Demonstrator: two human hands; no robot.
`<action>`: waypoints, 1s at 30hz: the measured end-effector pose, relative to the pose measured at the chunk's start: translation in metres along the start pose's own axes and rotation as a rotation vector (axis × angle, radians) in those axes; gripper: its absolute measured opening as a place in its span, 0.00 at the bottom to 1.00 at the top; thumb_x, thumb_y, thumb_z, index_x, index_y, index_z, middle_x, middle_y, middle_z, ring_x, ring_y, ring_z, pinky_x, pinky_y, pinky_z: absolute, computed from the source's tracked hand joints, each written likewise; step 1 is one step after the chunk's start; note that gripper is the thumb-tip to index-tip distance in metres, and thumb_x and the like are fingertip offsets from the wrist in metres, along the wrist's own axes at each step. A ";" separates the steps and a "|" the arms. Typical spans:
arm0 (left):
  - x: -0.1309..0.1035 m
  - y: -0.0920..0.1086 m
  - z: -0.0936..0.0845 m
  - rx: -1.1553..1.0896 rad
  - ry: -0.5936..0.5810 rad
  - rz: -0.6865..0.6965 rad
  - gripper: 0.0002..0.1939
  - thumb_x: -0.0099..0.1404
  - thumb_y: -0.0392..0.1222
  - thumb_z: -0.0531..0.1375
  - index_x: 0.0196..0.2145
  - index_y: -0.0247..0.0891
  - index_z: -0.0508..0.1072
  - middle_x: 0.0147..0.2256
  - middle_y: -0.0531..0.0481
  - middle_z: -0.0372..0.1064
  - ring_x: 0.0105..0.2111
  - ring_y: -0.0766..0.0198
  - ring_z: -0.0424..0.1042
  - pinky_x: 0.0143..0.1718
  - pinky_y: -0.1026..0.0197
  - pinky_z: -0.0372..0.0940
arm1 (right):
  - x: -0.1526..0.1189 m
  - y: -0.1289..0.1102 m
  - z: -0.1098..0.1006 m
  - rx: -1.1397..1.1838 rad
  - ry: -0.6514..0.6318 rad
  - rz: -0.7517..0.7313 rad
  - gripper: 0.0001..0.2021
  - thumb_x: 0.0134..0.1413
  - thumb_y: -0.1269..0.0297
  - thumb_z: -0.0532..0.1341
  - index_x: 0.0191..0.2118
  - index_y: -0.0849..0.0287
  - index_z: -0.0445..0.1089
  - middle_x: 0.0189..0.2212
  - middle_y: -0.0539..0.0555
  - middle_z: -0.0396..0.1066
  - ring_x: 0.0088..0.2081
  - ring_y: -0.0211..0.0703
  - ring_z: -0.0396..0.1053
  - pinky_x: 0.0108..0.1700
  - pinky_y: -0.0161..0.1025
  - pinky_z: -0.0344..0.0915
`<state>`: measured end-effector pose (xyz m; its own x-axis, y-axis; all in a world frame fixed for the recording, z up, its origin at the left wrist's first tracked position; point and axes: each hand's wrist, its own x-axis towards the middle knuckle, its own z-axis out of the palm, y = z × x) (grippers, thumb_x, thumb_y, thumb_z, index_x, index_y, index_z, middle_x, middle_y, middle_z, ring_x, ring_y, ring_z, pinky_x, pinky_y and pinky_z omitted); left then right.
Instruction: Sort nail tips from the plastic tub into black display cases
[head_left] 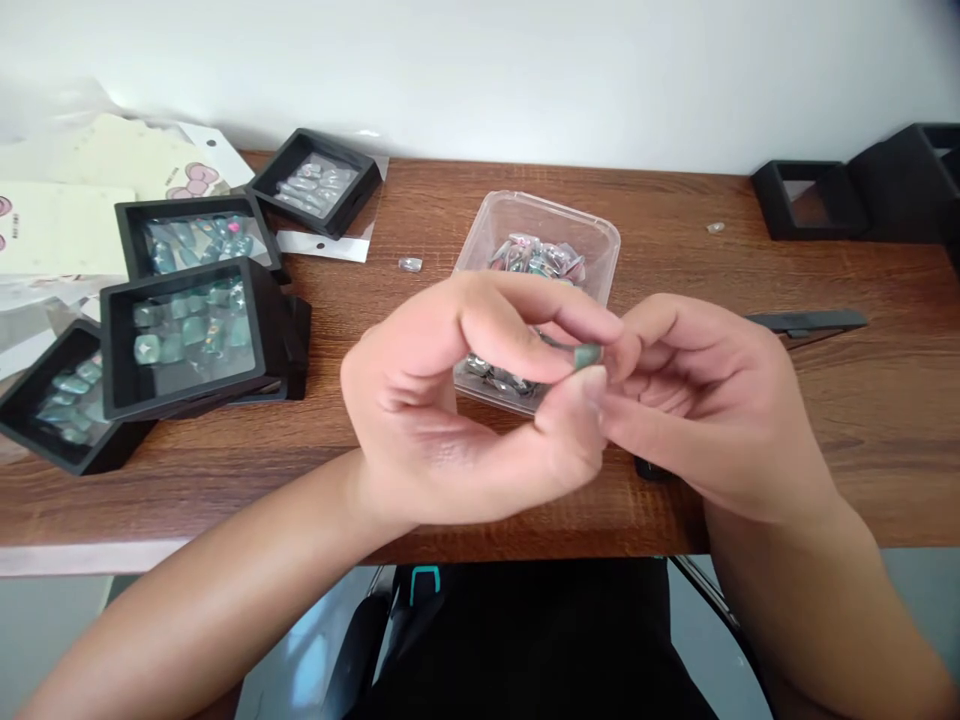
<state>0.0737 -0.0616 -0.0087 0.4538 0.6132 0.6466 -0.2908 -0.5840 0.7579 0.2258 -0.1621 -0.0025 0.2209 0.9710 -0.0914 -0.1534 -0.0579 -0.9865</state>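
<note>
My left hand point(480, 400) is closed in a pinch in front of the clear plastic box. Between its fingertips and thumb shows a small green press-on nail point(587, 356). My right hand point(712, 400) meets it from the right, its bent thumb and forefinger closed at the other end of the nail; exactly where they touch it is partly hidden. Behind and below the hands, the open clear plastic box point(487, 225) holds many loose, shiny press-on nails point(536, 258), partly covered by my left hand.
Black display frames with green nails point(180, 340) are stacked at left, beside printed cards point(67, 230). Another frame point(315, 185) lies farther back. Single clear pieces point(410, 265) rest on the wooden table point(675, 260). Black frames point(810, 200) and a thin black piece point(814, 322) lie right.
</note>
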 end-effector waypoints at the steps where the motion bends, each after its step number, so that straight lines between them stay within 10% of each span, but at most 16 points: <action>1: 0.000 -0.002 0.000 0.003 0.002 -0.028 0.11 0.67 0.34 0.68 0.34 0.44 0.68 0.39 0.58 0.82 0.38 0.71 0.82 0.36 0.68 0.77 | -0.002 0.000 0.000 -0.025 0.001 -0.012 0.12 0.55 0.61 0.75 0.33 0.52 0.71 0.28 0.47 0.75 0.27 0.34 0.72 0.27 0.32 0.69; 18: 0.005 -0.005 -0.005 0.030 -0.014 -0.161 0.09 0.68 0.33 0.70 0.39 0.44 0.74 0.38 0.60 0.80 0.37 0.68 0.83 0.38 0.62 0.80 | -0.009 0.006 0.003 -0.442 0.148 -0.360 0.12 0.53 0.71 0.75 0.37 0.52 0.73 0.30 0.44 0.80 0.28 0.36 0.78 0.27 0.31 0.76; 30: 0.005 -0.006 -0.016 0.318 -0.259 0.093 0.19 0.73 0.24 0.51 0.40 0.46 0.75 0.38 0.56 0.76 0.36 0.69 0.76 0.42 0.62 0.73 | -0.011 0.004 -0.002 -0.925 0.307 -0.629 0.09 0.61 0.72 0.69 0.43 0.49 0.80 0.37 0.44 0.84 0.34 0.37 0.82 0.38 0.33 0.81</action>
<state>0.0646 -0.0465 -0.0091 0.6462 0.4199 0.6372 -0.0841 -0.7907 0.6064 0.2245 -0.1736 -0.0059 0.2522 0.7986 0.5465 0.8012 0.1444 -0.5807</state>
